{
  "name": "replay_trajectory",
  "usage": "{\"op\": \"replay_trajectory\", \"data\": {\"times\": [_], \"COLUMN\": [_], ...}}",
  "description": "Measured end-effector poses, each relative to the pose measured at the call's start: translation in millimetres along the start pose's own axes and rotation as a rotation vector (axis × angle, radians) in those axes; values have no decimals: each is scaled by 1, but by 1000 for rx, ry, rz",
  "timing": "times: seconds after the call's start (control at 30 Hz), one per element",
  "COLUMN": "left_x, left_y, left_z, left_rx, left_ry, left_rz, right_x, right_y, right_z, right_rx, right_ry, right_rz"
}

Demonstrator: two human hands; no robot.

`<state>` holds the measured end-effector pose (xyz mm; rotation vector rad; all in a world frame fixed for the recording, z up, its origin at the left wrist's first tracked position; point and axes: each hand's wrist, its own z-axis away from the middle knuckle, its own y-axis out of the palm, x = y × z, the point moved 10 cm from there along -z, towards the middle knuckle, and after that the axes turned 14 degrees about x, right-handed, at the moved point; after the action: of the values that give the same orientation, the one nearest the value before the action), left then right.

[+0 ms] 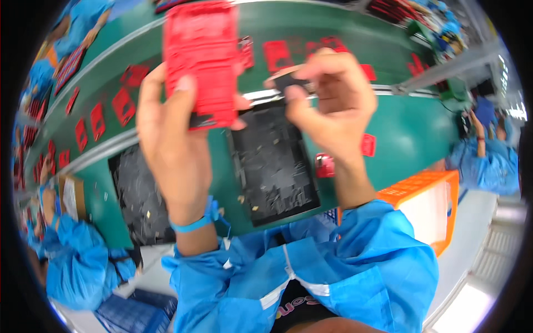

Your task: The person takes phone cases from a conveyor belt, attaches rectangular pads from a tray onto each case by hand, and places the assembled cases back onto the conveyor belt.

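Note:
My left hand (175,144) is closed round a red plastic phone-shaped housing (202,61), held up over the bench with its ribbed inner side facing me. A blue band circles that wrist. To its right, my right hand (336,97) pinches a small dark flat piece (290,82) between thumb and fingers, apart from the housing. Motion blurs the piece, so its kind is unclear. Below both hands lies a black tray (277,166) scattered with small dark and pale bits.
Another black tray (141,194) lies to the left on the green bench. Red housings (123,105) are spread along the conveyor (333,25) beyond a metal rail. An orange crate (452,213) stands at the right. People in blue work at the left (83,261) and right (483,164).

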<state>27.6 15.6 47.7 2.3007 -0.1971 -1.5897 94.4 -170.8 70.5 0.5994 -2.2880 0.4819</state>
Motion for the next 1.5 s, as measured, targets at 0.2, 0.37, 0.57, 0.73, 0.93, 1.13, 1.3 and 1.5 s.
{"op": "replay_trajectory", "data": {"times": [0.2, 0.37, 0.57, 0.73, 0.93, 1.13, 1.3, 1.5], "left_x": [-11, 21, 18, 34, 26, 24, 25, 23], "left_y": [-8, 4, -22, 11, 10, 11, 13, 12], "left_z": [-6, -12, 3, -12, -4, -2, 2, 1], "left_rx": [-100, -83, -167, -8, 86, 71, 58, 48], "left_ry": [26, 12, 58, 57, 93, 88, 78, 122], "left_rz": [-48, -3, -76, -25, 59, 72, 15, 30], "right_x": [16, 33, -24, -8, -12, -15, -15, -15], "right_y": [2, 3, 15, -16, 8, 1, 1, -2], "right_z": [-20, -14, -2, -1, -2, 8, 8, 10], "right_rx": [68, 149, -16, -38, 57, -152, -171, -219], "right_ry": [22, -124, 238, 198, 246, 369, 311, 304], "right_rz": [119, 303, -279, -102, -184, -204, -183, -96]}}
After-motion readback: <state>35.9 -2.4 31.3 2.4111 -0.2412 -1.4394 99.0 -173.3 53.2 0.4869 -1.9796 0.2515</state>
